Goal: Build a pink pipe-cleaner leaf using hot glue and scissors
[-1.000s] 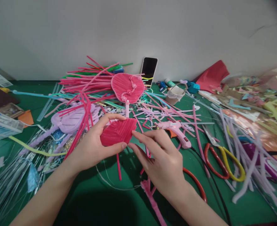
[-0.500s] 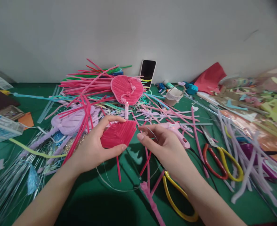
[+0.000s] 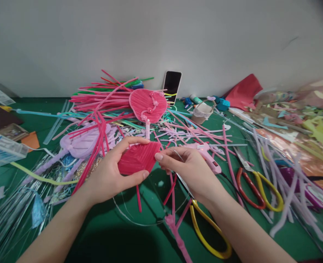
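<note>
My left hand (image 3: 110, 175) grips a red ribbed piece made of pipe cleaners (image 3: 138, 157), thumb below and fingers over the top edge, with a red stem hanging down from it. My right hand (image 3: 190, 170) is closed in a pinch right at the red piece's right tip, and a thin wire (image 3: 179, 155) shows at its fingers. A yellow-handled pair of scissors (image 3: 205, 233) lies under my right forearm. A pink glue gun (image 3: 209, 155) sits just behind my right hand.
A pink heart-shaped fan (image 3: 149, 104) tops a heap of pink pipe cleaners (image 3: 101, 98). A lilac fan (image 3: 83, 140) lies left. A phone (image 3: 172, 86) leans on the wall. Red-and-yellow scissors (image 3: 260, 186), a paper cup (image 3: 202, 111), red paper (image 3: 245, 89) and wrapped craft sheets (image 3: 295, 124) fill the right.
My right hand rose off the table, uncovering the yellow scissors, closed into a pinch and moved left to the tip of the red piece. My left hand stayed put.
</note>
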The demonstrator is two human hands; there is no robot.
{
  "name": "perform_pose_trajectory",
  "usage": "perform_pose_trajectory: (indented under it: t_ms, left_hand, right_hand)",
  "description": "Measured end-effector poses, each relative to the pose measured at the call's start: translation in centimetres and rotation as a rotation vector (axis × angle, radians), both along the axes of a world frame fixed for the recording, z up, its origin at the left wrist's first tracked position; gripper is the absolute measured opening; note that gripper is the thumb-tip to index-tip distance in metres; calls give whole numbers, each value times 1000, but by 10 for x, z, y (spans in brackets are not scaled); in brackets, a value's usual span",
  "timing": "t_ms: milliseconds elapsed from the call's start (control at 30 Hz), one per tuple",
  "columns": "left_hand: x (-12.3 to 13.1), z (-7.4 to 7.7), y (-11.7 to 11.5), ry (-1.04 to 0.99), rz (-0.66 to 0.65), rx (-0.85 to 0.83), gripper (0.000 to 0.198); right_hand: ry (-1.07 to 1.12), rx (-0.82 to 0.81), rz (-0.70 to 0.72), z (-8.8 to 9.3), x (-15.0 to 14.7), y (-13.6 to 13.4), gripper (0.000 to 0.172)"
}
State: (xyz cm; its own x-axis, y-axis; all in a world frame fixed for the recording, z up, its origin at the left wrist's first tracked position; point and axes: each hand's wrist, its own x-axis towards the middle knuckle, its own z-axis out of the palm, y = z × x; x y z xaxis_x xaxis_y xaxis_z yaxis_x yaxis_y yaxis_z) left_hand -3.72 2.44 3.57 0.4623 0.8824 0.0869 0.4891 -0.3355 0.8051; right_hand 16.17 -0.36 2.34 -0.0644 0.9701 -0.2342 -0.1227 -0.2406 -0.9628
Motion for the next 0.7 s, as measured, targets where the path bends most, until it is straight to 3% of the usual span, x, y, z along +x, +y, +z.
perform_pose_trajectory:
  t_ms: [467,567,700]
  left_hand:
    - [2,1,-1,-23,-15,-15,50]
    - [1,2,-1,-4,-11,-7,50]
    - [1,4,-1,21,-12,-5,49]
  right_hand:
    - [-286,62,47,12,3,3,34]
    - [-219,109,-17,7,5,4,40]
    - [-155,141,-224,3,11,6,40]
